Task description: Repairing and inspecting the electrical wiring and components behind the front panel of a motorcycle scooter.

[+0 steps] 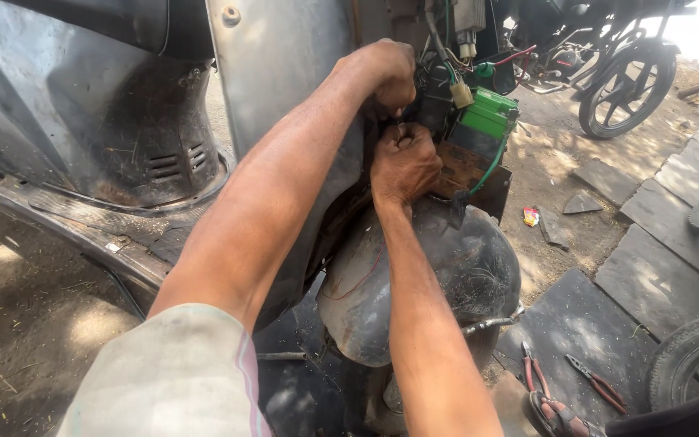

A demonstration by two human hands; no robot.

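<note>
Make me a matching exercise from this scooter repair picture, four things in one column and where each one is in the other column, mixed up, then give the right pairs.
Things:
1. green box part
2. red-handled pliers
3. parked motorcycle
4. black front mudguard

Places:
A. on the ground at lower right, beside a sandalled foot
B. directly under the right hand's forearm
C. far off at upper right, in sunlight
D. among the wires, just right of both hands

Pairs: 1-D, 2-A, 3-C, 4-B. The left hand and right hand are both closed, working at the wiring; what they grip is hidden.
</note>
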